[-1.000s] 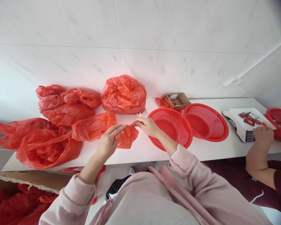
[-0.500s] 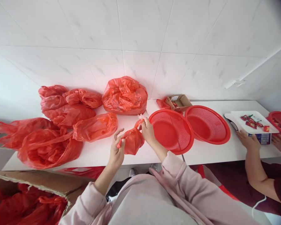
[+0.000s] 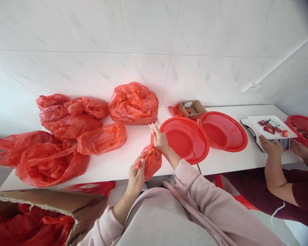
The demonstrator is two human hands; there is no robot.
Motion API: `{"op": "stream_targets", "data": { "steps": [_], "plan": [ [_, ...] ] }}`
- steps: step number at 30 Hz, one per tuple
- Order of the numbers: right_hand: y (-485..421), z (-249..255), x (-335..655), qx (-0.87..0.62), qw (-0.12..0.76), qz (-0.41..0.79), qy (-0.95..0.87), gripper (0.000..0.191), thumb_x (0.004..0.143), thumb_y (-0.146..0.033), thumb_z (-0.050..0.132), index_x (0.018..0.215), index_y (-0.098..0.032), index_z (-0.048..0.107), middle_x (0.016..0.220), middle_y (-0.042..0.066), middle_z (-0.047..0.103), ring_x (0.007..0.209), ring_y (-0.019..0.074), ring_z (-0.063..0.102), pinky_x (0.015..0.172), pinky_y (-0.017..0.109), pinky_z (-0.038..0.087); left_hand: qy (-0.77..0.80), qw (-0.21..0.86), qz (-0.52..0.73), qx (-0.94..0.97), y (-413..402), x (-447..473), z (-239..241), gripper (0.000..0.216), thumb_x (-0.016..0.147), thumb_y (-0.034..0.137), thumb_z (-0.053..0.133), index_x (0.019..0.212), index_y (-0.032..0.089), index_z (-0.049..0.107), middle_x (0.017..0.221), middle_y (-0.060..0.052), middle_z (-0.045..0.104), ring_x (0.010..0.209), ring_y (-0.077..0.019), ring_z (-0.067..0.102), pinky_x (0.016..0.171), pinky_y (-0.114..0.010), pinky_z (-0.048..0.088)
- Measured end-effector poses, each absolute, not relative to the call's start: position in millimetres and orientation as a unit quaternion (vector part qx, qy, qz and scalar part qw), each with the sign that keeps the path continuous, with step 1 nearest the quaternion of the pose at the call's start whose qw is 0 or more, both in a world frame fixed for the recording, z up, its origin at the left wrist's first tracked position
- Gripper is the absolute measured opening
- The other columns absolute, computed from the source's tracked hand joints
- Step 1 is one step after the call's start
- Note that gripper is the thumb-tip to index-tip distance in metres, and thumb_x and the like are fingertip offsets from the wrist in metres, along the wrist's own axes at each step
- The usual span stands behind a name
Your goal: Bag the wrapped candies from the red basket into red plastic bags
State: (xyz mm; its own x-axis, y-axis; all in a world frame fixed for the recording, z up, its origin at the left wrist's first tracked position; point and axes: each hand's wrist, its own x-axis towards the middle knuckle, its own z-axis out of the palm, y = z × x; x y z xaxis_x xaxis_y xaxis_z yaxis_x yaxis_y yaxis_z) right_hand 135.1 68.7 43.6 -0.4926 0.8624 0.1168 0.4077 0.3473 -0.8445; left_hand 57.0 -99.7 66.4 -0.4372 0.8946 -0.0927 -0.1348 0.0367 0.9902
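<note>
Both of my hands hold one small filled red plastic bag (image 3: 152, 162) at the front edge of the white counter (image 3: 123, 160). My right hand (image 3: 159, 139) pinches one of its handles higher up, close to a red mesh basket (image 3: 185, 138). My left hand (image 3: 137, 175) grips the other handle lower down, nearer my body. The bag hangs between them, off the counter.
Several filled red bags (image 3: 66, 136) crowd the counter's left and back. A second red basket (image 3: 223, 130) and a small cardboard box (image 3: 193, 108) stand to the right. Another person's hands (image 3: 270, 146) touch a white scale (image 3: 270, 128). A carton of red bags (image 3: 33, 218) sits lower left.
The small bag has been lifted off the counter and drawn toward me; my left hand dropped low while my right stayed up. The other person's hands moved onto the scale.
</note>
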Motion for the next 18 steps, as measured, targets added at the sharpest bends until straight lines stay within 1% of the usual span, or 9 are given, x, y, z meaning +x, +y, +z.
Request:
{"op": "stream_targets", "data": {
  "steps": [2, 4, 7, 8, 10, 12, 15, 18],
  "plan": [
    [62.3, 49.0, 138.3, -0.415, 0.293, 0.391, -0.767, 0.013, 0.093, -0.027, 0.034, 0.092, -0.024, 0.047, 0.064, -0.002, 0.043, 0.055, 0.0157, 0.041, 0.060, 0.027, 0.031, 0.564, 0.470, 0.634, 0.243, -103.6, 54.3, 73.3, 0.055, 0.084, 0.062, 0.055, 0.112, 0.017, 0.069, 0.114, -0.011, 0.070, 0.115, -0.0271, 0.061, 0.101, -0.038, 0.046],
    [46.8, 60.7, 142.9, -0.400, 0.278, 0.462, -0.741, 0.014, 0.092, -0.027, 0.035, 0.082, -0.024, 0.043, 0.062, -0.003, 0.042, 0.056, 0.0144, 0.040, 0.060, 0.026, 0.032, 0.533, 0.532, 0.641, 0.146, -111.3, 47.2, 83.7, 0.059, 0.078, 0.064, 0.061, 0.116, 0.019, 0.066, 0.104, -0.009, 0.073, 0.104, -0.0273, 0.067, 0.092, -0.038, 0.052],
    [11.5, 82.0, 152.3, -0.335, 0.194, 0.628, -0.676, 0.019, 0.091, -0.028, 0.037, 0.073, -0.022, 0.041, 0.067, -0.003, 0.047, 0.061, 0.0120, 0.042, 0.062, 0.024, 0.036, 0.490, 0.617, 0.615, 0.031, -131.5, 35.8, 100.3, 0.060, 0.073, 0.061, 0.069, 0.119, 0.023, 0.063, 0.089, -0.005, 0.074, 0.089, -0.0256, 0.071, 0.085, -0.038, 0.055],
    [-1.2, 87.2, 155.6, -0.307, 0.167, 0.660, -0.664, 0.020, 0.090, -0.029, 0.038, 0.073, -0.021, 0.042, 0.070, -0.003, 0.049, 0.063, 0.0116, 0.043, 0.063, 0.024, 0.037, 0.477, 0.642, 0.601, 0.009, -139.6, 34.0, 104.1, 0.057, 0.073, 0.059, 0.071, 0.118, 0.024, 0.064, 0.087, -0.004, 0.074, 0.088, -0.0250, 0.072, 0.085, -0.037, 0.055],
    [-24.3, 91.6, 161.4, -0.270, 0.124, 0.680, -0.670, 0.021, 0.090, -0.031, 0.041, 0.073, -0.019, 0.045, 0.073, -0.003, 0.049, 0.067, 0.0112, 0.043, 0.064, 0.023, 0.037, 0.454, 0.686, 0.569, -0.009, -155.1, 35.2, 107.4, 0.052, 0.075, 0.056, 0.071, 0.116, 0.024, 0.065, 0.088, -0.004, 0.074, 0.089, -0.0247, 0.072, 0.086, -0.036, 0.054],
    [-41.4, 88.5, 166.1, -0.266, 0.080, 0.671, -0.688, 0.021, 0.089, -0.030, 0.044, 0.071, -0.019, 0.044, 0.071, -0.004, 0.048, 0.066, 0.0106, 0.041, 0.062, 0.023, 0.034, 0.442, 0.718, 0.538, 0.006, -167.4, 41.6, 106.0, 0.051, 0.077, 0.057, 0.068, 0.113, 0.022, 0.068, 0.091, -0.007, 0.074, 0.092, -0.0257, 0.071, 0.088, -0.037, 0.053],
    [-54.4, 77.8, 171.2, -0.298, 0.030, 0.660, -0.689, 0.016, 0.085, -0.023, 0.045, 0.070, -0.020, 0.041, 0.068, -0.005, 0.048, 0.063, 0.0100, 0.038, 0.059, 0.022, 0.031, 0.457, 0.738, 0.488, 0.089, -176.6, 52.7, 104.0, 0.057, 0.076, 0.065, 0.063, 0.109, 0.019, 0.072, 0.092, -0.010, 0.074, 0.095, -0.0282, 0.069, 0.089, -0.041, 0.053],
    [-59.0, 68.9, 174.8, -0.336, 0.002, 0.637, -0.694, 0.014, 0.084, -0.018, 0.043, 0.071, -0.020, 0.043, 0.069, -0.005, 0.052, 0.063, 0.0099, 0.041, 0.060, 0.022, 0.032, 0.501, 0.706, 0.434, 0.250, -175.3, 57.0, 110.3, 0.054, 0.078, 0.066, 0.059, 0.105, 0.022, 0.075, 0.093, -0.011, 0.075, 0.099, -0.0281, 0.068, 0.096, -0.043, 0.050]
  ]
}}
